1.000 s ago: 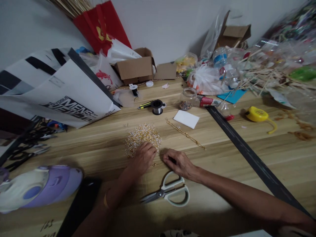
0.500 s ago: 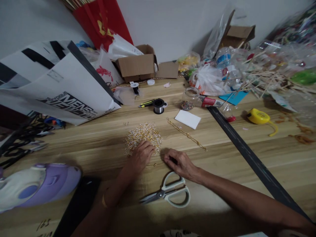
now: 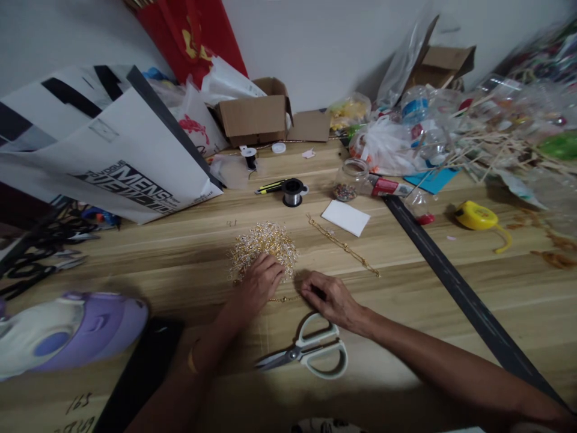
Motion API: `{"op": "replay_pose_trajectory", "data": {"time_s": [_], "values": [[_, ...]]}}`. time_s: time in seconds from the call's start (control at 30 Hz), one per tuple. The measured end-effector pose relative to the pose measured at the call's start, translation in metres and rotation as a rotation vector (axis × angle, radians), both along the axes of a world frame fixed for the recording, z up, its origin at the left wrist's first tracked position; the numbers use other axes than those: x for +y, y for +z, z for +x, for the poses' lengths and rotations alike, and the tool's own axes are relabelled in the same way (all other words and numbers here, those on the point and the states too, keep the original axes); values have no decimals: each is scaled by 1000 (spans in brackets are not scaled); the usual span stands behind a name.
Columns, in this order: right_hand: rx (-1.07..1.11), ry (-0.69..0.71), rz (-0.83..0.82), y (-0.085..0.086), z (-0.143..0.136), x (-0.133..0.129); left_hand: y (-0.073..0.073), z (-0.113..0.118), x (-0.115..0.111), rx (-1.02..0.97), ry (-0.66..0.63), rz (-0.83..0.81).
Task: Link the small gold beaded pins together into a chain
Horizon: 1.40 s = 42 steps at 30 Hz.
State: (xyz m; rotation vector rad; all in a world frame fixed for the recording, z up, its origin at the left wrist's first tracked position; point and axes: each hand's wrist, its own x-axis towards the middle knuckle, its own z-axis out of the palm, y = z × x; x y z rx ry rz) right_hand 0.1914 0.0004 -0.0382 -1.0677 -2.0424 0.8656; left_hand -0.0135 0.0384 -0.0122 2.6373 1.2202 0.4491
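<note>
A short gold chain (image 3: 285, 299) lies across the wood between my hands. My right hand (image 3: 332, 299) is closed in a pinch at its right end. Fingers curled together, my left hand (image 3: 262, 278) rests at the near edge of a pile of small gold and silver jewelry findings (image 3: 265, 239); whatever is in its fingertips is hidden. The chain's left end passes beneath or beside that hand. Just in front of my right hand lie white-handled scissors (image 3: 324, 356), blades pointing left. Beyond it, a second gold chain (image 3: 345, 245) stretches diagonally on the table.
A wire spool (image 3: 293, 192), a white card (image 3: 345, 218) and a jar of beads (image 3: 350, 180) stand behind the pile. The yellow tape measure (image 3: 478, 215) is at right. A purple and white object (image 3: 97, 331) and a black slab (image 3: 144, 367) lie left.
The view has shifted slightly, so the background sits a little differently. Both hands stay in nearly the same place, the right still pinching by the chain's end.
</note>
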Motion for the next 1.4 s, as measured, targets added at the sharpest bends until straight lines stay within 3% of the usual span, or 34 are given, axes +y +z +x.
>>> {"op": "replay_pose_trajectory", "data": {"time_s": [0.2,0.47,0.83,1.4], "values": [[6,6,-6,0,-1,0,-6,0,3,-6,48,44],[17,5,0,1,-1,0,-11,-5,6,-222,94,3],[20,12,8,4,-1,-1,-14,-7,8,-318,182,-23],[39,-5,-64,2,1,1,-17,-8,10,-333,111,43]]}}
